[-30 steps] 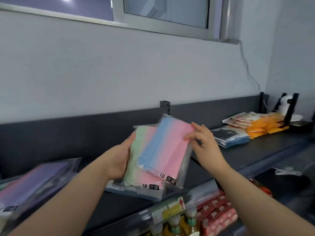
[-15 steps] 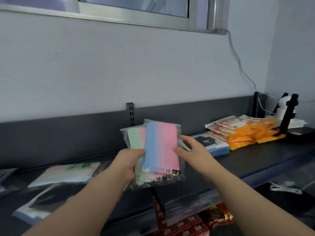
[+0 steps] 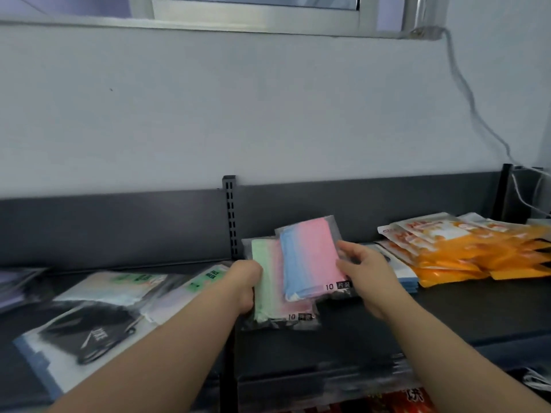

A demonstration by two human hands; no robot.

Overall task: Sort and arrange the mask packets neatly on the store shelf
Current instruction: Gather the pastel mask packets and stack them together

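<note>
I see left hand (image 3: 245,285) gripping green-pink plastic mask packet (image 3: 266,283), right hand (image 3: 368,274) pinching blue-pink plastic packet (image 3: 310,257) at 3 o'clock.

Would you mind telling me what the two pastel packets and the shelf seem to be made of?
Blue-pink packet and green-pink packet: clear, glossy plastic film, judging by their see-through, crinkled borders. What is inside looks like soft fabric, though that is less certain. Shelf: probably painted metal, matt dark grey, given the slotted upright at its back.
</note>
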